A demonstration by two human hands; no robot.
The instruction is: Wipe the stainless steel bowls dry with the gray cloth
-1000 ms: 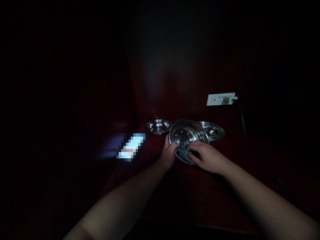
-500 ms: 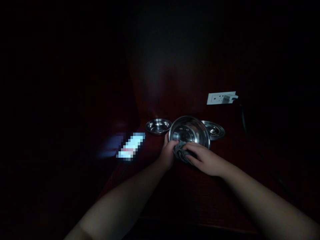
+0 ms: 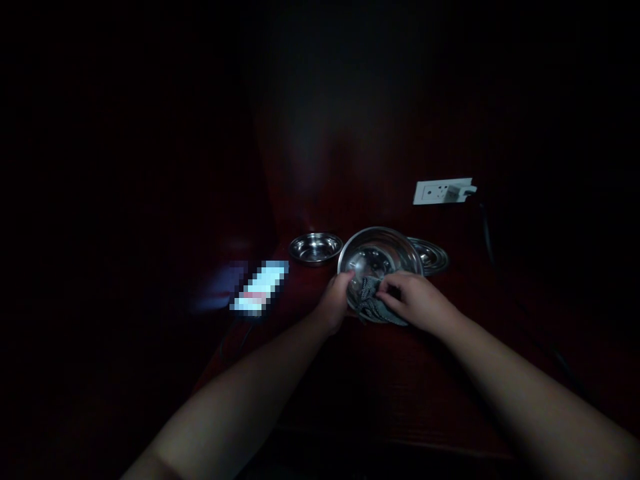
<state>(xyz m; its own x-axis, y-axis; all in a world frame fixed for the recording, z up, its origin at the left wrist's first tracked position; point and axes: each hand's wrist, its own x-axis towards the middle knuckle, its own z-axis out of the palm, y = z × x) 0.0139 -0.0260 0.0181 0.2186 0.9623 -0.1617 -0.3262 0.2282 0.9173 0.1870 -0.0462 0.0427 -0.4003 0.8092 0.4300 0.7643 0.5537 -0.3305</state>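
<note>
A shiny steel bowl (image 3: 370, 247) is tilted with its opening toward me. My left hand (image 3: 337, 300) grips its left rim, thumb on the inside and the other fingers mostly hidden behind. In my right hand (image 3: 413, 299) a crumpled dark grey cloth (image 3: 377, 308) is pinched between thumb and fingers. The cloth lies over the bowl's lower near rim and hangs partly inside it.
A shallow steel dish (image 3: 316, 249) sits behind on the left, and steel plates or lids (image 3: 434, 257) lie behind on the right. A lit phone (image 3: 260, 290) rests left on the dark red table (image 3: 360, 393). A wall socket (image 3: 443, 192) holds a plug with a cable.
My right hand has shifted slightly right and up along the rim, and the cloth is more spread out. My left thumb has come off the cloth and shows on the bowl's inner side.
</note>
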